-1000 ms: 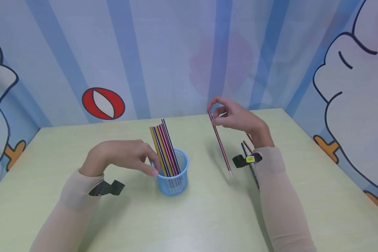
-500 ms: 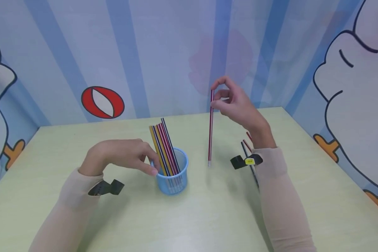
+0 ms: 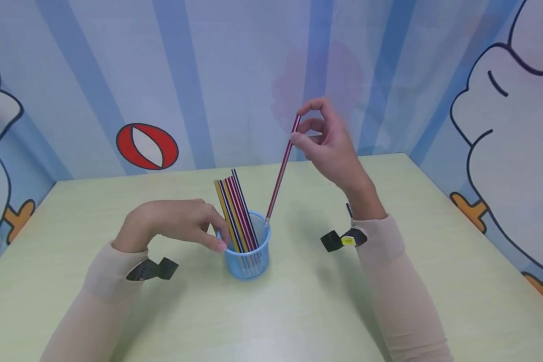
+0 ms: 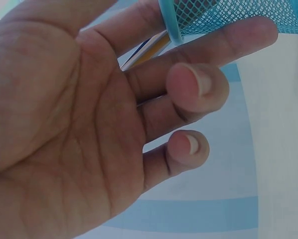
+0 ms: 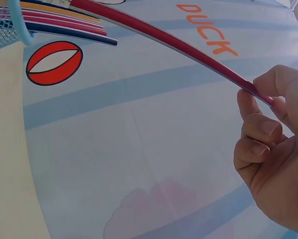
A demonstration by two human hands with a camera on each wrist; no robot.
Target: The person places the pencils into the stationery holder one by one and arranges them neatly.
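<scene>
A light blue mesh pencil cup (image 3: 249, 270) stands upright on the table. Several striped pencils (image 3: 237, 216) in yellow, dark blue and red lean to the left inside it. My left hand (image 3: 185, 222) holds the cup's left rim between thumb and fingers; the left wrist view shows the rim (image 4: 170, 22) at the fingers, with the other fingers loosely bent. Up to the right, my right hand (image 3: 331, 146) pinches a red striped pencil (image 3: 282, 176) near its top end. This pencil slants down to the left, its silvery lower end right at the cup's right rim.
Behind the right wrist, the end of a dark pencil (image 3: 349, 209) shows on the pale table (image 3: 298, 311); the forearm hides what lies beyond. A striped blue wall (image 3: 253, 75) with a red-and-white ball picture (image 3: 147, 146) rises at the table's back edge.
My right hand has moved up and left with the red pencil, swinging its lower end from over the table to the cup's rim. The left hand and cup stay in place.
</scene>
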